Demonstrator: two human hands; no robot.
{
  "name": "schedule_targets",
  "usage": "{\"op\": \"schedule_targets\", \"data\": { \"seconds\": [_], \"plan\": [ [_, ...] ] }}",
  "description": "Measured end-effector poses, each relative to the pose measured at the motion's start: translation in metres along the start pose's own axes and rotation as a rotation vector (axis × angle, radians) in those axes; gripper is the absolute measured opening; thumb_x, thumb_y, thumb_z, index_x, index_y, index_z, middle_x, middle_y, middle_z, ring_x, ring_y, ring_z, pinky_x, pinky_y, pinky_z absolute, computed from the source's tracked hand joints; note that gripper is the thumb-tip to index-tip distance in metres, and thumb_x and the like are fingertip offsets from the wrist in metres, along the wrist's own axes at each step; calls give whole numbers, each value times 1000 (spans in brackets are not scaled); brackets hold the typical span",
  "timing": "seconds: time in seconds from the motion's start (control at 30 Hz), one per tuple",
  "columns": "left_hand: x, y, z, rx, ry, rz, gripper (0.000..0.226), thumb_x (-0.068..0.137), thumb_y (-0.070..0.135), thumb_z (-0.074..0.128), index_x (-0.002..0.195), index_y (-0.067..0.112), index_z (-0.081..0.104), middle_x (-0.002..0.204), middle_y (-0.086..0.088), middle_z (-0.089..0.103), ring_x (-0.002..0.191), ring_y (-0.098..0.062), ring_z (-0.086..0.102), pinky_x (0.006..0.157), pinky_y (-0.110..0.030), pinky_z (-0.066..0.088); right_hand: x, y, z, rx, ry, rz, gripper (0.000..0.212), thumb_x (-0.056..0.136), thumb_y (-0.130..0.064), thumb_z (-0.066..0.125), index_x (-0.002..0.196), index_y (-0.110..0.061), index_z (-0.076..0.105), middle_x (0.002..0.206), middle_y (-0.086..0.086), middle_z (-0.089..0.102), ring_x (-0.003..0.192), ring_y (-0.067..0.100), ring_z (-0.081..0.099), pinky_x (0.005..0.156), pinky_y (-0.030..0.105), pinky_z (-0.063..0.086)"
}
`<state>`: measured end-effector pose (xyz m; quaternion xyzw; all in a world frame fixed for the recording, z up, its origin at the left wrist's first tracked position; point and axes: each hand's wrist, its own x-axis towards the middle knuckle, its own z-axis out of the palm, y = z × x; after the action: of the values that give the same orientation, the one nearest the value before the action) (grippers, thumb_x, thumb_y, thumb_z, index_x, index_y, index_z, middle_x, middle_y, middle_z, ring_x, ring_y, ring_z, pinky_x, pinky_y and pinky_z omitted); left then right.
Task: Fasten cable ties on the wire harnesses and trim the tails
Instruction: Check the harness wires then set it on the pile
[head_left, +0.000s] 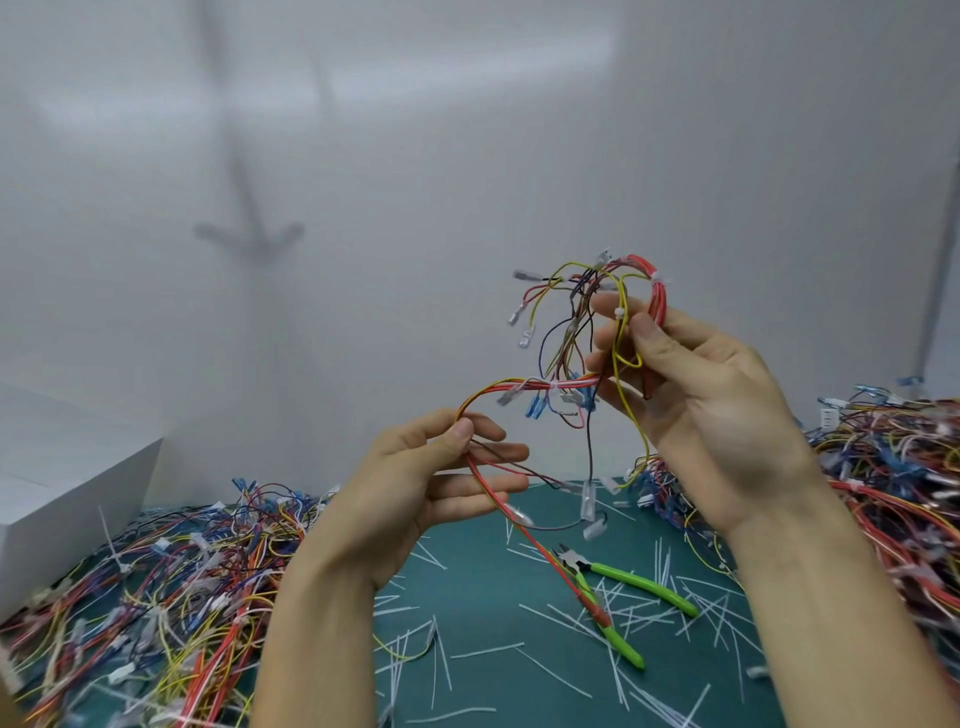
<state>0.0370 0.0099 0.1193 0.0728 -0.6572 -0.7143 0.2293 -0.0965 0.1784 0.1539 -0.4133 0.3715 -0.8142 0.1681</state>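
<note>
I hold one wire harness (540, 385) of red, yellow and dark wires up in the air over the green mat (467, 613). My left hand (431, 483) pinches its lower red and orange strands between thumb and fingers. Higher and to the right, my right hand (691, 384) grips the red bundle and a yellow loop. White cable ties (657, 278) sit on the bundle near its top and at its middle. Loose ends with clear and blue terminals dangle between my hands. Green-handled cutters (618, 587) lie on the mat below, with a red wire across them.
A heap of harnesses (156, 587) covers the table's left side and another heap (893, 483) fills the right. Several cut white tie tails (665, 597) are scattered over the mat. A white box (62, 478) stands at the far left against the white wall.
</note>
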Motion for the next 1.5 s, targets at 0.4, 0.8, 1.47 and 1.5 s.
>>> {"op": "schedule_targets", "data": {
  "seconds": [0.4,0.8,1.47,1.5],
  "plan": [
    [-2,-6,5,409,25,-111,18,101,17,51,106,18,69,101,-4,77,99,-25,72,82,-29,56,-2,0,-2,-148,-42,-45,25,87,-26,59,101,-19,78,84,0,73,76,13,67,67,21,54],
    [6,8,5,-312,91,-3,59,101,52,36,123,3,61,117,-13,72,109,-26,69,96,-44,51,-7,11,6,-542,-296,56,21,93,-6,63,96,-21,77,82,6,78,73,14,72,58,17,50],
    [-1,11,23,-2,102,399,40,71,11,74,108,24,74,107,-3,76,80,-16,72,70,-25,58,-6,14,15,-573,-248,168,60,84,-40,64,140,-23,51,129,-10,66,114,-1,63,98,26,53],
    [-2,11,24,53,89,408,40,72,7,75,106,26,76,105,-3,76,78,-17,72,68,-25,57,-5,13,17,-479,-190,139,55,85,-42,60,135,-19,57,124,-7,70,112,4,65,97,32,54]
  ]
}}
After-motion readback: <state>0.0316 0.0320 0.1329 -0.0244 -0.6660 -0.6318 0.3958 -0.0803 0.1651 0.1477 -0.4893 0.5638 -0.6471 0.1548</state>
